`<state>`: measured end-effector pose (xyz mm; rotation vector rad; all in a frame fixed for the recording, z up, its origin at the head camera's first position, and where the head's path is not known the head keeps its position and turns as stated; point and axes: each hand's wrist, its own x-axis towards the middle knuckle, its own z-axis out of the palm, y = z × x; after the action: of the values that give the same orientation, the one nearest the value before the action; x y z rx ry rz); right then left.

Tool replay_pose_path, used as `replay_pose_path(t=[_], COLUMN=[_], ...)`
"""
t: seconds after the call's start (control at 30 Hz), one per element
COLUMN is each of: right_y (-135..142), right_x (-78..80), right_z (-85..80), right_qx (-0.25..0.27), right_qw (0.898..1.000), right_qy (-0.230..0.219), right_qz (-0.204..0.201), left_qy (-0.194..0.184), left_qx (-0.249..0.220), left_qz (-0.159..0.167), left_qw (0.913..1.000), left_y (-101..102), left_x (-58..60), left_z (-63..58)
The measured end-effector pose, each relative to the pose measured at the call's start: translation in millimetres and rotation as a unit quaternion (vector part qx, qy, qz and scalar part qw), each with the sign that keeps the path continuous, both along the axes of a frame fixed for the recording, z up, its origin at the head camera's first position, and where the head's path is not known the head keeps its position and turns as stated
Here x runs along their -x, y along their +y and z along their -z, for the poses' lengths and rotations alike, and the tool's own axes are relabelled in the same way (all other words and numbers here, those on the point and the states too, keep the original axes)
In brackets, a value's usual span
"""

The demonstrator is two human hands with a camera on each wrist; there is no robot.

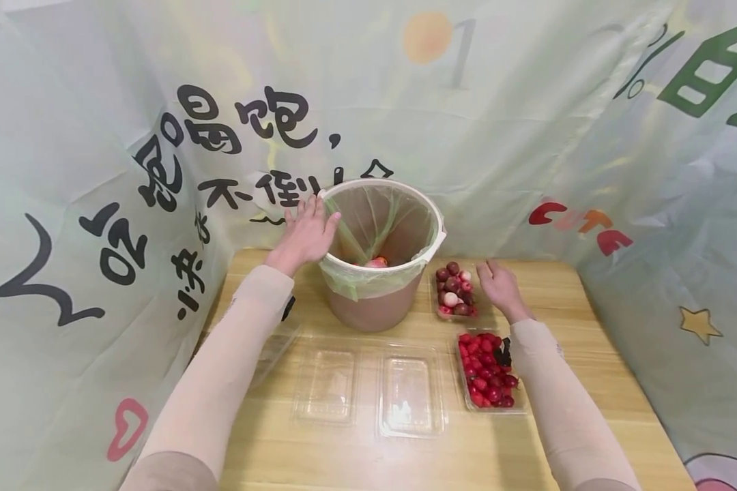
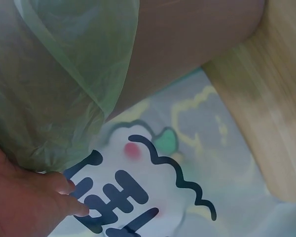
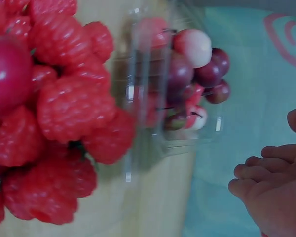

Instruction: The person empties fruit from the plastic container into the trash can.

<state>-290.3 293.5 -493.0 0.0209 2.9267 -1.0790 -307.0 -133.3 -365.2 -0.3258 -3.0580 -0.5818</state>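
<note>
A brown bin [image 1: 374,307] with a white rim and a pale green bag [image 1: 350,283] folded over it stands at the table's back. Pinkish-red fruit [image 1: 377,262] lies down inside it. At the rim's left side is my left hand [image 1: 310,228], its fingers extended; in the left wrist view it is beside the hanging bag, and contact is unclear. My right hand [image 1: 500,286] hovers with relaxed fingers just right of a transparent box of dark grapes and pink-white fruit [image 1: 454,293], holding nothing. Nearer me sits a transparent box of raspberries and round red fruit [image 3: 64,103].
Two transparent plastic trays, a left one [image 1: 327,385] and a right one [image 1: 408,389], lie in front of the bin on the wooden table [image 1: 319,457]. Another transparent piece [image 1: 276,351] is partly behind my left forearm. Printed cloth [image 1: 497,136] encloses the back and sides.
</note>
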Motion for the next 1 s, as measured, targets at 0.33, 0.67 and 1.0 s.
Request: replay_pose_path(t=[0.33, 0.67, 1.0], right_y=[7.9, 9.6, 10.0], right_x=[-0.3, 1.2, 1.7], right_z=[21.8, 31.7, 35.2], right_qx=[-0.012, -0.068, -0.063], right_qw=[0.997, 0.995, 0.995], right_qy=[-0.076, -0.067, -0.071], right_qz=[-0.013, -0.041, -0.039], left_qy=[0.006, -0.001, -0.005], left_qx=[0.016, 0.023, 0.023], left_qz=[0.003, 0.001, -0.001], left_qw=[0.9999, 0.9997, 0.9997], left_y=[1.4, 2.8, 1.5], left_x=[0.2, 0.6, 1.1], left_z=[0.3, -2.8, -0.3])
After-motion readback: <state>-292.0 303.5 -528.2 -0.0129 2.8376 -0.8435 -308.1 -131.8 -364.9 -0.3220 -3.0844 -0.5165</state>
